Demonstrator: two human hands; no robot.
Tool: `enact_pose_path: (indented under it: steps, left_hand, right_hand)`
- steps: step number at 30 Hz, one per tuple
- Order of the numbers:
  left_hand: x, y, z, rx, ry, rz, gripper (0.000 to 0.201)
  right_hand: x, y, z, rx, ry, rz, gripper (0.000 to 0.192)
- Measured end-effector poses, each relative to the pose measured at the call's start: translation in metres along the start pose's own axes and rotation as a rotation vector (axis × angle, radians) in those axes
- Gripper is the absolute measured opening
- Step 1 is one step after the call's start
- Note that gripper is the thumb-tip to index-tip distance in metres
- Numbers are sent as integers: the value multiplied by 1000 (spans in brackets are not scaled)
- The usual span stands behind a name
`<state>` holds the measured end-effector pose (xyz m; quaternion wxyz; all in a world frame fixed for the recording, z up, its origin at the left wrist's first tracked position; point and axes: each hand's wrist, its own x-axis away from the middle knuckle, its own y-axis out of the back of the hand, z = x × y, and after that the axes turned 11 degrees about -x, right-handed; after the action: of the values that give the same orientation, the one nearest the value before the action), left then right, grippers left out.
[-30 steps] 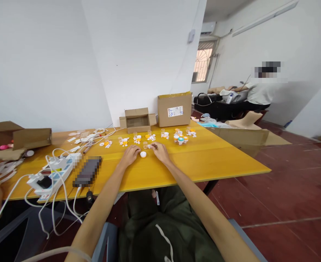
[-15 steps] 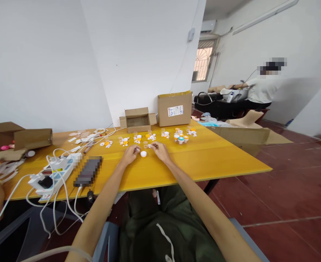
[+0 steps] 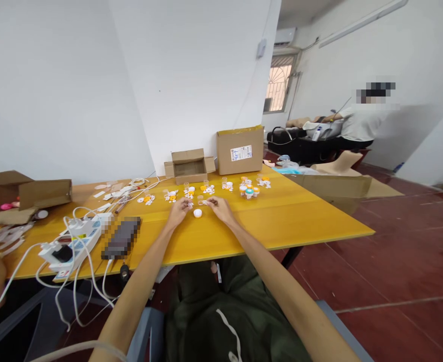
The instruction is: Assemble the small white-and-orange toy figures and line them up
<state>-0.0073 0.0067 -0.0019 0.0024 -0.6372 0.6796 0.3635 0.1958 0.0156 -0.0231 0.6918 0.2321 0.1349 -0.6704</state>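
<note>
Both hands are edging closer together since a second ago; left hand (image 3: 178, 211) is pinching a small white piece (image 3: 189, 204); white cap (image 3: 197, 213) is lying between them on the yellow counter (image 3: 281, 221); right hand (image 3: 221, 208) is pinching another tiny part (image 3: 205, 202); parts this small could slip and roll off; white walls, red floor (image 3: 394, 271).

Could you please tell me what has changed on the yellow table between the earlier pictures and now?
The left hand, flat beside the white cap a second ago, has lifted a small white piece in its fingertips. The right hand has drawn slightly nearer, still pinching its own small piece. The cap, the row of small toys and the power strip stayed put.
</note>
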Motion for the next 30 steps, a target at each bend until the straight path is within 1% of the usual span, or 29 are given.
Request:
enact_pose_path:
  steps: [6,9,13,17,20,25,30]
  left_hand:
    - [2,0,-4,45,30,-19,12]
    - [2,0,-5,68,44,-19,15]
    - [1,0,-6,84,49,-31,20]
    - [1,0,-10,97,34,-40,20]
    - [3,0,-12,106,17,-47,19]
    - [4,-2,-13,28,-27,-63,18]
    - [4,0,-13,-72,-103,-94,17]
  right_hand:
    - [0,0,3,-22,33,18,11]
    - [0,-1,6,-54,59,15,12]
    - [-1,-13,10,-108,50,-7,16]
    - [0,-29,14,-154,56,7,13]
    - [0,-33,15,-197,33,28,13]
    - [-1,-28,12,-269,2,71,17]
    - [-1,-28,9,-305,-6,86,18]
